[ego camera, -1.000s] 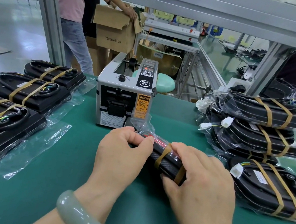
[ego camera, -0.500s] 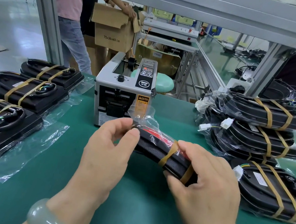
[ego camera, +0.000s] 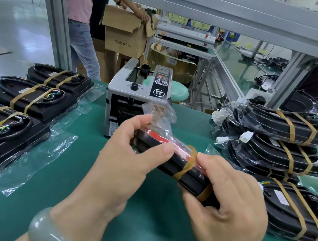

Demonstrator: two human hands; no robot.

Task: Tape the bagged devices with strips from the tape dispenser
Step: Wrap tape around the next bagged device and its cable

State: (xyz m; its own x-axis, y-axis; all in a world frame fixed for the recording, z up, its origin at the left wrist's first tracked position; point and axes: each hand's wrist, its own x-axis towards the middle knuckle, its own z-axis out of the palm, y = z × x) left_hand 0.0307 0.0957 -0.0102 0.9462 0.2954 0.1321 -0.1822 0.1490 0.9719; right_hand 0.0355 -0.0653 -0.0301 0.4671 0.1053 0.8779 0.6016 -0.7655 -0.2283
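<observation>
Both hands hold one bagged device (ego camera: 168, 164) just in front of the tape dispenser (ego camera: 134, 100), a little toward its right side. The left hand (ego camera: 128, 157) grips the end nearer the dispenser, thumb on the near edge and fingers curled over the far side. The right hand (ego camera: 229, 209) grips the other end, its thumb tip resting by a tan tape band (ego camera: 186, 163) and its fingers curled beneath the black body. The device is turned on edge and slants down from the dispenser toward the person; a second band (ego camera: 204, 193) crosses it by the right fingers. The loose clear bag end (ego camera: 161, 112) sticks up against the dispenser's front face (a red part shows through the plastic just below it).

To the left of the dispenser three taped devices (ego camera: 31, 99) lie flat in a row on the green tabletop (ego camera: 137, 230), each in its bag with two tan bands. To the right of the dispenser more taped devices sit in a stack (ego camera: 280, 142), and one further taped device (ego camera: 295, 211) lies alone nearer the person. A pale green bracelet (ego camera: 51, 230) circles the left wrist.

Behind the dispenser, past the aluminium frame (ego camera: 60, 29), a person in a pink top (ego camera: 78, 3) stands beside a cardboard box (ego camera: 123, 32).
</observation>
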